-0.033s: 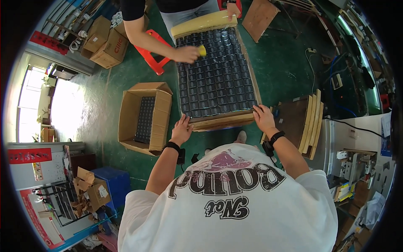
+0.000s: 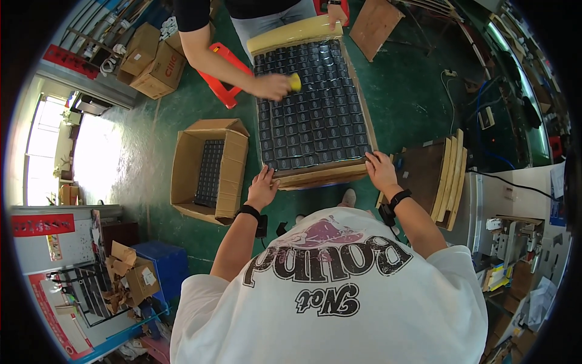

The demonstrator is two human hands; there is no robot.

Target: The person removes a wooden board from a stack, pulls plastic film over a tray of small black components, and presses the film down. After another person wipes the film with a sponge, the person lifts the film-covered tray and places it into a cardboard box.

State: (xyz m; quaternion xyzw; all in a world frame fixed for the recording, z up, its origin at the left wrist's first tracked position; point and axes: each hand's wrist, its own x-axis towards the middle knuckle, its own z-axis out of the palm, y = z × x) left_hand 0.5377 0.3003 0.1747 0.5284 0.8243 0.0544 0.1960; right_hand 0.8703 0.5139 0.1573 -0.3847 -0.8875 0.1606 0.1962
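Rows of small black square pieces [image 2: 312,124] lie on a wooden board [image 2: 321,176] in front of me. Glossy clear film [image 2: 330,91] covers them, running from a yellowish roll [image 2: 291,36] at the far end. At the near left corner, my left hand [image 2: 262,188] is closed, its fingertips pinching the film's edge. My right hand [image 2: 382,173] does the same at the near right corner. Across from me, a co-worker's hand [image 2: 273,87] presses a yellow tool [image 2: 294,82] on the film, its exact kind unclear. The co-worker's other hand [image 2: 335,13] rests on the roll's right end.
Left of the board, an open cardboard box [image 2: 236,176] holds more black pieces. Wooden boards [image 2: 445,176] lean together at the right. A red stool [image 2: 227,94] stands beside the co-worker, and cartons [image 2: 160,70] are piled at the far left.
The co-worker's hand with the yellow tool has moved slightly nearer to me and to the right over the film. My two hands stay in place.
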